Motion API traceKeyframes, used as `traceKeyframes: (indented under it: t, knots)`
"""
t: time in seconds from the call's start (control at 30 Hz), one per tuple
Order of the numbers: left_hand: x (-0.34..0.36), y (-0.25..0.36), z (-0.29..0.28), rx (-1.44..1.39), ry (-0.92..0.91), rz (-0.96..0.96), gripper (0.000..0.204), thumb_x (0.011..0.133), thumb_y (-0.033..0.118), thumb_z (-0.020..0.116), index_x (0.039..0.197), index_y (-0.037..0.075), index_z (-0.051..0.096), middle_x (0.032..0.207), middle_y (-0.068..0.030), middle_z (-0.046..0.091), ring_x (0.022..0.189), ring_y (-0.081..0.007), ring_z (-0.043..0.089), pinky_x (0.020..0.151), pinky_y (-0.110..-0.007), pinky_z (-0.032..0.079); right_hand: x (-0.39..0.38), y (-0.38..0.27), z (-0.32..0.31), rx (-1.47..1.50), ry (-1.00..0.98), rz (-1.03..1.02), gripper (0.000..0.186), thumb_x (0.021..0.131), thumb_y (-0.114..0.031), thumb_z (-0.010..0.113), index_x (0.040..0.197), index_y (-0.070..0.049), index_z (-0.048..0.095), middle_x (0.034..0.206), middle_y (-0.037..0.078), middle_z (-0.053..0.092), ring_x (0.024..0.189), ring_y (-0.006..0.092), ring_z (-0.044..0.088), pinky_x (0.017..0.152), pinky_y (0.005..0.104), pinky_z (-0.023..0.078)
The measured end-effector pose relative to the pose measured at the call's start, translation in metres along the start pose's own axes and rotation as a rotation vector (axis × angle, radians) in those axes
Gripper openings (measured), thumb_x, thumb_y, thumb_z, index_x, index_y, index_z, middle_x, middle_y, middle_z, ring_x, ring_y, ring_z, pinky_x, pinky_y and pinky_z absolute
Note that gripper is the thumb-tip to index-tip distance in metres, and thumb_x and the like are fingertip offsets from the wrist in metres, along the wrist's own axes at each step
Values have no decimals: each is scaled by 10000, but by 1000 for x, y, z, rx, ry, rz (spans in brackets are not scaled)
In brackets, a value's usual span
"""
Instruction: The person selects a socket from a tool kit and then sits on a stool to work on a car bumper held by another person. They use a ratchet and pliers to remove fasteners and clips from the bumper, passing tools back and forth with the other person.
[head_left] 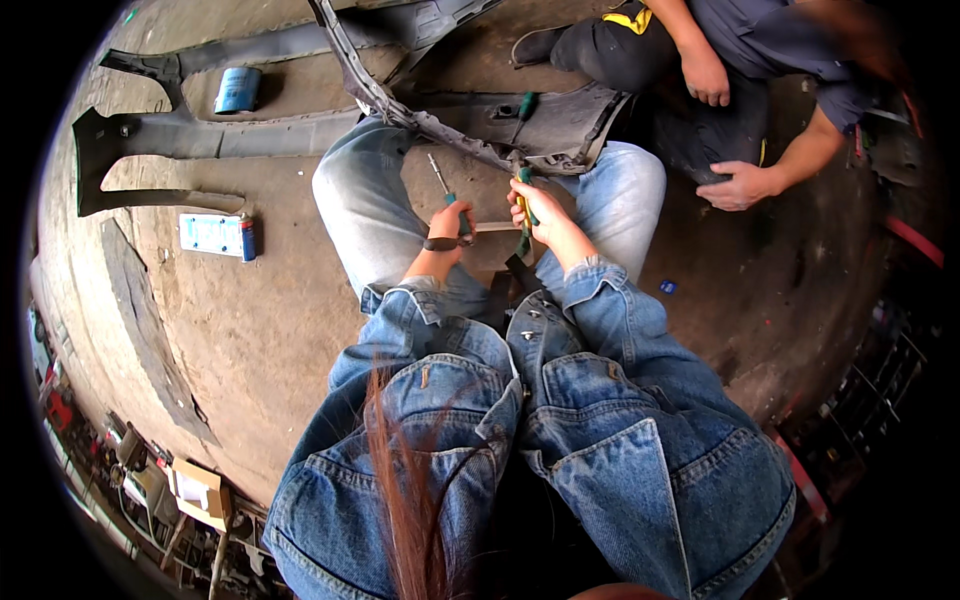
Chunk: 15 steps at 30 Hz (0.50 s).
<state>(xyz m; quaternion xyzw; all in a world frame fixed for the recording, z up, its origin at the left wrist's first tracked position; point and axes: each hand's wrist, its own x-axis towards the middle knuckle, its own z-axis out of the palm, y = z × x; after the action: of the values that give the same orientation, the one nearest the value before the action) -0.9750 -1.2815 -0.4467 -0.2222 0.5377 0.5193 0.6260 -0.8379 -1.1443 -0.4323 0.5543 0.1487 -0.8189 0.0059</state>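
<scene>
- Head view: left hand (452, 222) grips a slim green-handled screwdriver (446, 190), its metal shaft pointing forward, clear of the bumper.
- Right hand (538, 212) is closed around green-and-yellow-handled pliers (525, 192), their tip at the edge of a long grey plastic bumper (455, 138) across the knees.
- Another green-handled screwdriver (525, 106) lies beyond that edge.
- Co-worker's hand (740, 187) rests near the right knee.

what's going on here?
Bare-handed work on a grey bumper-like part at floor level. The right hand grips what look like green-and-yellow pliers, their tip at the part's near edge; whether they bite is unclear. The left hand holds a screwdriver-like tool, clear of the part. Another person sits close by on the right.
</scene>
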Motion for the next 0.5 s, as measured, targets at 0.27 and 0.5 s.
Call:
traceKeyframes:
  t: [0.27, 0.5]
  knots:
    - [5, -2, -4, -58, 40, 16, 140, 850, 154, 522, 850, 15, 533, 680, -58, 519, 568, -173, 510, 485, -305, 437, -1, 0, 0, 142, -64, 72, 251, 857, -305, 623, 780, -98, 503, 723, 16, 532, 533, 82, 455, 436, 206, 360]
    - [11, 0, -11, -20, 38, -3, 130, 834, 173, 542, 808, 46, 539, 649, -34, 506, 545, -160, 489, 477, -306, 420, 7, 3, -4, 196, -146, 94, 259, 863, -308, 609, 753, -106, 489, 677, 15, 525, 476, 93, 424, 423, 207, 344]
